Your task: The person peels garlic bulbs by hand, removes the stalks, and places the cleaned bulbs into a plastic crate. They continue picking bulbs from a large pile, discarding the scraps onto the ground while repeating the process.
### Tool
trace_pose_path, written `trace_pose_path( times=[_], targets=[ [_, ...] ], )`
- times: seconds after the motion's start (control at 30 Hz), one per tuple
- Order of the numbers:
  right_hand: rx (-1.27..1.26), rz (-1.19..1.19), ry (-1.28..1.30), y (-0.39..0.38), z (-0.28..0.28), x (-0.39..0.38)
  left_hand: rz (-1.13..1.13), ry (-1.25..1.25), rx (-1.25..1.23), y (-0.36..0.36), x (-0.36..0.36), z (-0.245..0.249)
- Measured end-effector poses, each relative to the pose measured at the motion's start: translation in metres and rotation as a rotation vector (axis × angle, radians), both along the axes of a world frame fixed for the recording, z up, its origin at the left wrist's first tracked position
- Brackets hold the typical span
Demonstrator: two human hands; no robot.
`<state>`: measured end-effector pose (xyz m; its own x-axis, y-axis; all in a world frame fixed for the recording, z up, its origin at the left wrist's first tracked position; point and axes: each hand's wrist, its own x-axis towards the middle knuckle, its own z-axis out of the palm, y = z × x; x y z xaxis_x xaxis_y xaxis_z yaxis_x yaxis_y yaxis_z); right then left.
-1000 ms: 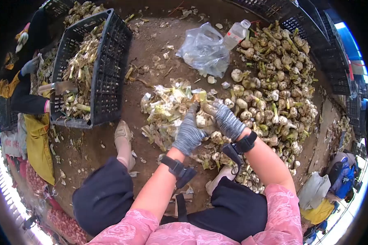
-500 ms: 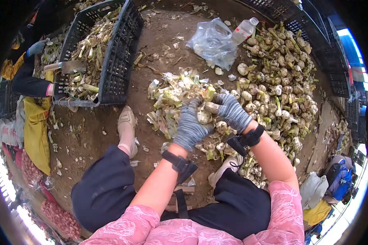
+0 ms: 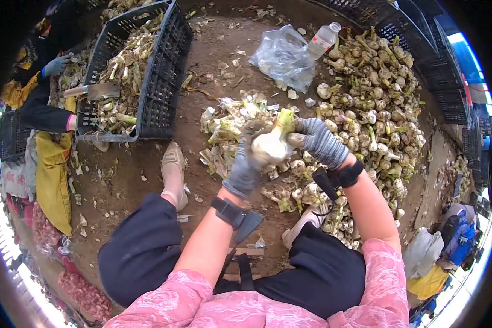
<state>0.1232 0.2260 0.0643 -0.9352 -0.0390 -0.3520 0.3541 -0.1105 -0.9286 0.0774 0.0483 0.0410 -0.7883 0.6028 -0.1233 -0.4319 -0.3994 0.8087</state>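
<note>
A pale garlic bulb (image 3: 270,146) with a short green-white stem is held up in front of me. My left hand (image 3: 243,169), in a grey striped glove and slightly blurred, is closed around the bulb from the left and below. From the right, my right hand (image 3: 321,143), gloved alike, has its fingers and thumb closed at the stem side of the same bulb. Stripped leaves and skins (image 3: 229,126) lie in a heap just behind my left hand. A big pile of garlic bulbs (image 3: 374,104) spreads to the right of my right hand.
A black crate (image 3: 164,76) full of garlic trimmings stands at the back left, a cleaver (image 3: 101,91) resting on it. Beyond it is another person's gloved hand (image 3: 56,65). A plastic bag (image 3: 284,57) and a bottle (image 3: 323,41) lie behind the heap. Black crates (image 3: 399,33) line the back right.
The garlic bulb has come up into clear view between my hands, its white side and stem now showing. Both hands have shifted slightly, the right one a little rightward.
</note>
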Motion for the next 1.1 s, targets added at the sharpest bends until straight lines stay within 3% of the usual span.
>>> trace_pose_path(
  times=[0.07, 0.1, 0.23, 0.3, 0.33, 0.4, 0.47, 0.53, 0.6, 0.67, 0.7, 0.73, 0.8, 0.93, 1.03, 1.1],
  targets=[
    [0.060, 0.022, 0.019, 0.003, -0.006, -0.001, -0.181, -0.707, 0.289, -0.008, -0.009, 0.012],
    [0.072, 0.012, 0.028, 0.001, -0.007, -0.001, -0.241, -0.717, 0.424, -0.006, -0.011, 0.006],
    [0.023, -0.070, 0.022, -0.006, -0.012, 0.003, -0.199, -0.766, 0.352, -0.005, -0.011, -0.010],
    [0.099, -0.117, 0.064, -0.013, -0.004, 0.004, -0.189, -0.142, -0.049, 0.004, -0.010, -0.015],
    [0.099, -0.115, 0.065, -0.015, -0.006, 0.006, -0.187, -0.141, -0.049, 0.002, -0.009, -0.011],
    [0.174, -0.207, 0.201, -0.018, -0.009, 0.006, -0.082, -0.455, 0.013, -0.003, -0.007, 0.000],
    [0.097, -0.173, 0.181, -0.019, -0.006, 0.006, -0.038, -0.405, -0.009, -0.002, -0.006, -0.004],
    [-0.156, -0.152, 0.001, -0.012, -0.005, 0.006, -0.225, -0.558, 0.030, -0.009, -0.012, -0.002],
    [-0.156, -0.116, -0.066, -0.010, 0.002, 0.004, -0.248, -0.543, 0.009, -0.011, -0.013, -0.002],
    [-0.599, -0.317, -0.137, -0.018, 0.011, 0.002, -0.213, -0.601, 0.054, -0.012, -0.014, -0.007],
    [-0.647, -0.309, -0.078, -0.020, 0.020, 0.001, -0.241, -0.568, 0.151, -0.010, -0.017, -0.004],
    [-0.649, -0.311, -0.079, -0.021, 0.015, 0.001, -0.242, -0.570, 0.148, -0.008, -0.015, 0.001],
    [-0.635, -0.364, -0.089, -0.023, 0.003, -0.002, -0.039, -0.504, 0.034, -0.004, -0.012, 0.010],
    [-0.563, -0.316, -0.135, -0.019, 0.003, 0.000, -0.051, -0.318, -0.090, -0.012, -0.013, -0.004],
    [-0.754, -0.442, -0.112, -0.018, -0.007, -0.004, -0.158, -0.640, 0.065, -0.020, -0.010, -0.007],
    [-0.724, -0.520, -0.168, -0.014, -0.008, -0.007, -0.184, -0.654, 0.153, -0.020, -0.010, -0.007]
  ],
)
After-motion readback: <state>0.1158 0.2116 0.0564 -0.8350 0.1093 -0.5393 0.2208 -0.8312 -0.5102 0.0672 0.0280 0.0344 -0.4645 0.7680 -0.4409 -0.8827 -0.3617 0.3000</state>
